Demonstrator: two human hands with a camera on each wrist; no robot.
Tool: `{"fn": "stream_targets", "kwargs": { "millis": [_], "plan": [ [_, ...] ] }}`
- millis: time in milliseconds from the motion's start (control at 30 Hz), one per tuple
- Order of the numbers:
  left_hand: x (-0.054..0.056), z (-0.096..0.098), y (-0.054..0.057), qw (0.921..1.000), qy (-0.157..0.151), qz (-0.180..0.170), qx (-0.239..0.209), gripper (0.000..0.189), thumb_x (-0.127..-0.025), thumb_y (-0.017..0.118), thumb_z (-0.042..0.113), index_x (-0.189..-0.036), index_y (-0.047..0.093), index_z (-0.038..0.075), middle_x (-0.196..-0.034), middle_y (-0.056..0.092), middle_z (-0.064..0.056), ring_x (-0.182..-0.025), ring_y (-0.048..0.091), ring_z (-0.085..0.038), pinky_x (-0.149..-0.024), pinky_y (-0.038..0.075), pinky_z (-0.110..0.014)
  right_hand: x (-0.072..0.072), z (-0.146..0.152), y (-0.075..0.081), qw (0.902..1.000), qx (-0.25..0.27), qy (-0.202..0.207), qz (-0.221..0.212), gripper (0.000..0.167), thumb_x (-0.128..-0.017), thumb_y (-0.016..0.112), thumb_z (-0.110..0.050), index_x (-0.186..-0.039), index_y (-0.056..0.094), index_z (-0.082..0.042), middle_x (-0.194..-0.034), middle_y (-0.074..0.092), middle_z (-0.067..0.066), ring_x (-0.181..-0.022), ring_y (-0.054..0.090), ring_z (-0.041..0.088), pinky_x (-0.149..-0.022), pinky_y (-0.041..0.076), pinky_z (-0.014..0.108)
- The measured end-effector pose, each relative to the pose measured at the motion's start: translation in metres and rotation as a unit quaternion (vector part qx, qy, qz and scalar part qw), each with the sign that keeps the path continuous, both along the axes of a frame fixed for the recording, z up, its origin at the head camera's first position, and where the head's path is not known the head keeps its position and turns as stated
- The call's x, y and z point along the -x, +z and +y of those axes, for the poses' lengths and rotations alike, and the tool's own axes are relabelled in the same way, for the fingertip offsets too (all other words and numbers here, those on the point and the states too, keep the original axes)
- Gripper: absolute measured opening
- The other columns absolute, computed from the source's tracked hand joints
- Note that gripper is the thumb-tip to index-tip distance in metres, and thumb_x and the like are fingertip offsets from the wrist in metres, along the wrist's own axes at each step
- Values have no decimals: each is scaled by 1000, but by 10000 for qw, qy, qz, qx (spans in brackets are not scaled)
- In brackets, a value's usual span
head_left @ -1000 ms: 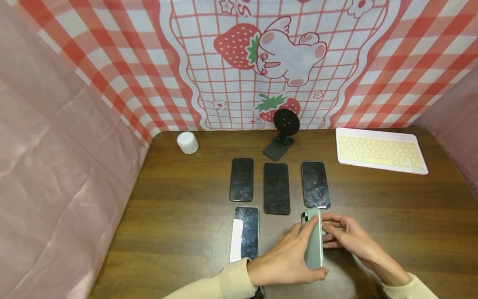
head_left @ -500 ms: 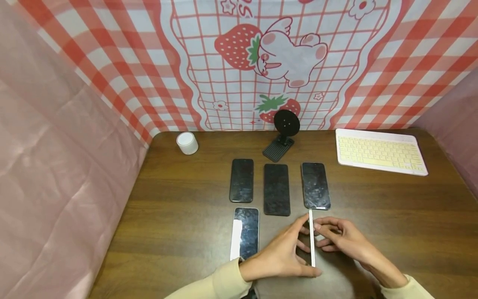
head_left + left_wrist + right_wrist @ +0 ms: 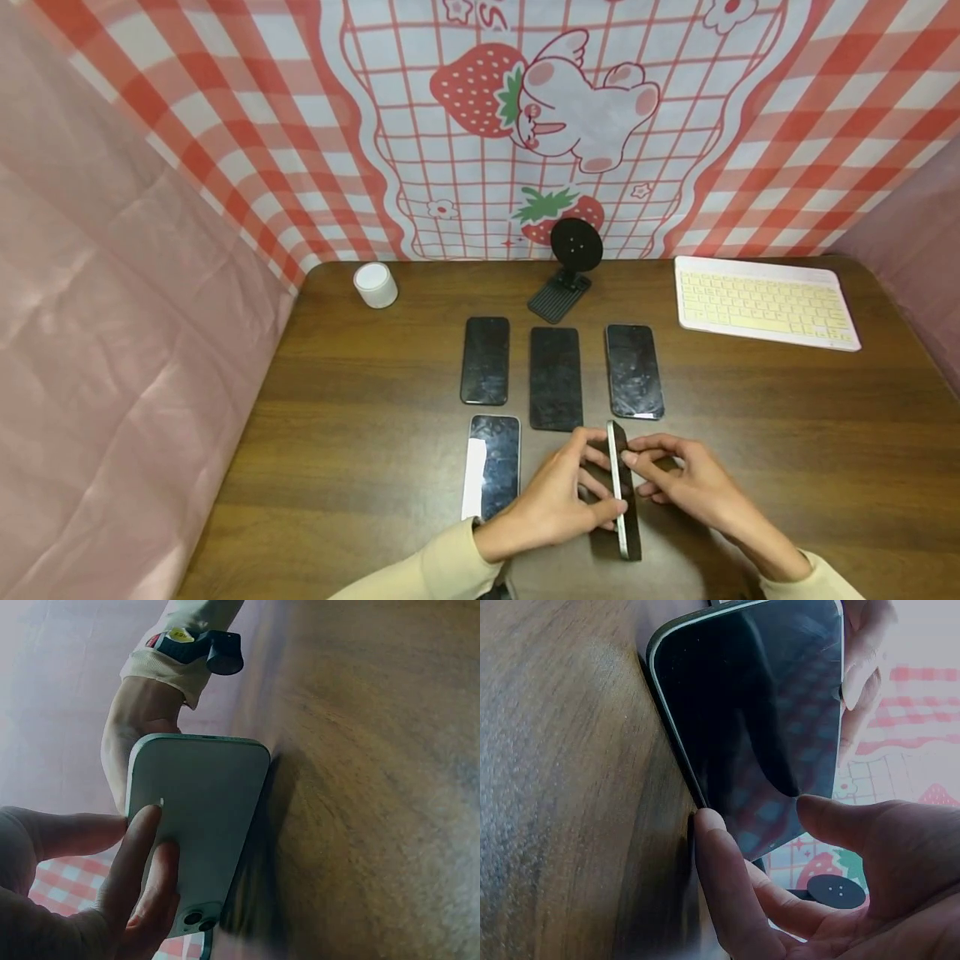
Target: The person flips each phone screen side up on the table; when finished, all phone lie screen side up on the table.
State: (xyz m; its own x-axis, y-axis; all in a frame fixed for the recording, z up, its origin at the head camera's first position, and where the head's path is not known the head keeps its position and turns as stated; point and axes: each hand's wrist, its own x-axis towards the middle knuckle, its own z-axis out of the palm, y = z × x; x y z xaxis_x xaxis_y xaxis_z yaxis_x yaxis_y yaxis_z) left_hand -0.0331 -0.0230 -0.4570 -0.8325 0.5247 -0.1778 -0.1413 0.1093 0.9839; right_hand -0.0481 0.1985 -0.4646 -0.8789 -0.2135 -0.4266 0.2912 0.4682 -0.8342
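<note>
A pale green smartphone (image 3: 619, 492) stands tilted on its long edge over the table, its dark screen facing right. My left hand (image 3: 551, 500) grips it by the upper edge, thumb at the near part and fingers against the pale back (image 3: 202, 795). In the left wrist view its camera lenses (image 3: 196, 919) sit at the bottom. My right hand (image 3: 693, 483) holds its far end. The right wrist view has that thumb on the dark screen (image 3: 742, 727) and the index finger at the lower edge. Left of the hands lies another phone (image 3: 501, 467), screen up, reflecting white.
Three dark phones lie in a row beyond the hands: left (image 3: 485, 360), middle (image 3: 556, 379) and right (image 3: 634, 371). Behind them stand a black folding phone stand (image 3: 567, 275) and a small white cylinder (image 3: 376, 286). A pink-white keyboard (image 3: 765, 302) lies at the back right.
The held phone has turned from showing its green back, through edge-on, to showing its dark screen on the right. My left hand has shifted slightly left, its thumb moving up along the edge.
</note>
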Motion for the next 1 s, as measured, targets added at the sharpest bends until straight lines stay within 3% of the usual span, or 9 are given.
{"fn": "stream_targets", "kwargs": {
  "millis": [200,400,1000],
  "plan": [
    [-2,-1,0,9995,275,-145,-86,78,-85,78,-8,-150,39,7,-119,61,-9,-80,69,-1,-62,61,-24,0,-3,0,9992,-188,11,354,50,-98,74,-21,-132,57,12,-101,71,14,-69,71,15,-63,60,29],
    [-2,-3,-2,9993,245,-270,-87,78,-86,76,-10,-151,37,6,-110,58,-5,-76,69,-1,-62,62,-28,-2,-4,1,9974,-444,-73,564,50,-94,78,-23,-130,60,8,-104,71,15,-67,71,14,-61,59,29],
    [-8,0,-5,9994,288,-190,48,79,-86,72,-14,-153,33,2,-104,54,-6,-75,66,0,-60,61,-25,-4,1,-1,9952,-721,-249,613,52,-90,83,-24,-128,65,6,-106,75,13,-66,72,13,-60,58,29]
  ]
}}
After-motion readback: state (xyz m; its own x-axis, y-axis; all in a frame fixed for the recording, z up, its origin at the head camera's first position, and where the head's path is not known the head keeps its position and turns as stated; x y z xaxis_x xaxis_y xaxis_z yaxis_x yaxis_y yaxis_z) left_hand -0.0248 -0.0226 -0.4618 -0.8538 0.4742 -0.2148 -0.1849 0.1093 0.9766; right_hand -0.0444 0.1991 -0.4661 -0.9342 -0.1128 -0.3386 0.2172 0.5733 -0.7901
